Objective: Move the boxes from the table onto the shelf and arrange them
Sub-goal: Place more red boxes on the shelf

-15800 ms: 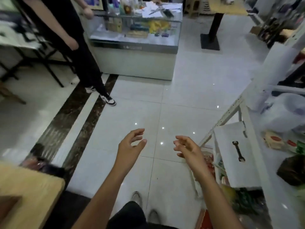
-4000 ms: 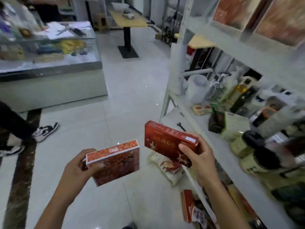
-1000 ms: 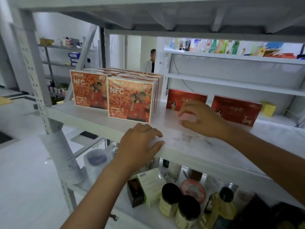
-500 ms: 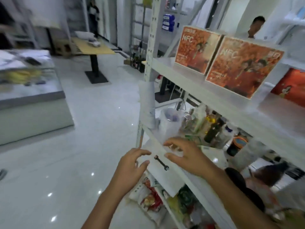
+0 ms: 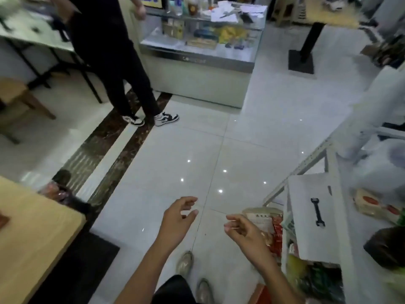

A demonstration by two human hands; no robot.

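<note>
Left hand [image 5: 178,219] and right hand [image 5: 244,232] hang apart, empty; turning hastily to the table [image 5: 32,238] could clip the shelf [image 5: 344,227], seemingly close.

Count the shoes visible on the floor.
4. Two black-and-white sneakers on a standing person near the glass counter; two grey shoes at the bottom edge, the camera wearer's own.

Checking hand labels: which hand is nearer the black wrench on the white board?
Right. The right hand is in the air to the left of the wrench, not touching it; the left hand is farther left, beyond the right hand.
</note>
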